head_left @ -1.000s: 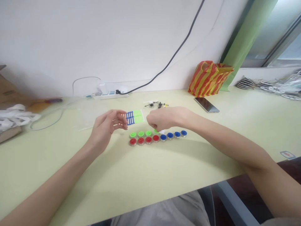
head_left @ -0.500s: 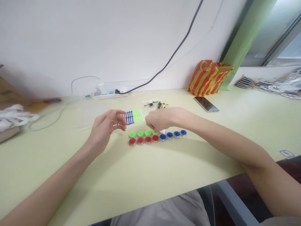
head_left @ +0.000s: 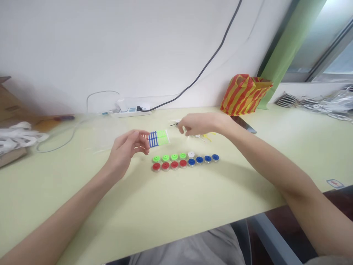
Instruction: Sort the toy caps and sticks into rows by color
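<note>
My left hand (head_left: pixel 129 149) hovers with curled, parted fingers, nothing visible in them, beside lined-up blue pointed strips (head_left: pixel 153 139), light green ones (head_left: pixel 163 137) and some red ones partly behind the fingers. My right hand (head_left: pixel 194 124) reaches over a loose group of thin parts, fingers bent downward and apart. A black pointed piece (head_left: pixel 173 125) shows at its fingertips, and yellow pieces (head_left: pixel 209 137) stick out below the wrist. Nearer to me stand two rows of round clear-based discs: green (head_left: pixel 174 157), one white (head_left: pixel 191 155), red (head_left: pixel 174 165) and blue (head_left: pixel 199 159).
A power strip (head_left: pixel 132 112) with a black cable (head_left: pixel 204 66) lies along the wall. A striped bag (head_left: pixel 245 95) and a phone (head_left: pixel 244 124) are at the right. White strap-like loops (head_left: pixel 19 138) lie far left; striped items (head_left: pixel 286 100) are far right.
My right hand has moved away from the white disc, back toward the loose black and yellow parts. The white disc is now uncovered at the end of the green row. My left hand stays put.
</note>
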`<action>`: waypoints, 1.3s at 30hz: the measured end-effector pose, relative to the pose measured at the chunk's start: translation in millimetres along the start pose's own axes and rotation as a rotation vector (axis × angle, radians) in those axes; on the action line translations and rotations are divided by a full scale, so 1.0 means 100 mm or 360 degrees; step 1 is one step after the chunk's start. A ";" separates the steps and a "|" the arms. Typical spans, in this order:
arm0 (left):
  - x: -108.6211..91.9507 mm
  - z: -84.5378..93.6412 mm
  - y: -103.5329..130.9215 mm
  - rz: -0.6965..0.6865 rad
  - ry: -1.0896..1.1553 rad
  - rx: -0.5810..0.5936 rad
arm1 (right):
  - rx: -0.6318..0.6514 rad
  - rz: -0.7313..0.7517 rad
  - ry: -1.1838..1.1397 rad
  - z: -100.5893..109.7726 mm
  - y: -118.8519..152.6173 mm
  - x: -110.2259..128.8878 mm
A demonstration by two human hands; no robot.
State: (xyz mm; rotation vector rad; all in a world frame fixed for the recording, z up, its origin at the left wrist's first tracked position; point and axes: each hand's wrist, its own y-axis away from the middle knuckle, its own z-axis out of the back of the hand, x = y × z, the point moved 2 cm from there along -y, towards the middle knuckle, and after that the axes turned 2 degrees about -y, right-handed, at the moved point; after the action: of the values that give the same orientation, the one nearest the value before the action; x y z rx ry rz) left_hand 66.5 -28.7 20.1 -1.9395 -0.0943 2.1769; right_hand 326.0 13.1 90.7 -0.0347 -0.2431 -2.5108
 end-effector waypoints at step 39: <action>0.03 0.03 -0.02 -0.0001 -0.0064 0.0086 | -0.0154 0.0234 -0.0290 -0.31 -0.49 -0.85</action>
State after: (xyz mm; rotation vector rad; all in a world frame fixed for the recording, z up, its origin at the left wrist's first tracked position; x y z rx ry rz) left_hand 63.1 -26.2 18.1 -1.8666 -0.0425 2.1954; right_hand 367.7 95.9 45.5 -0.3105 -0.1852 -2.3719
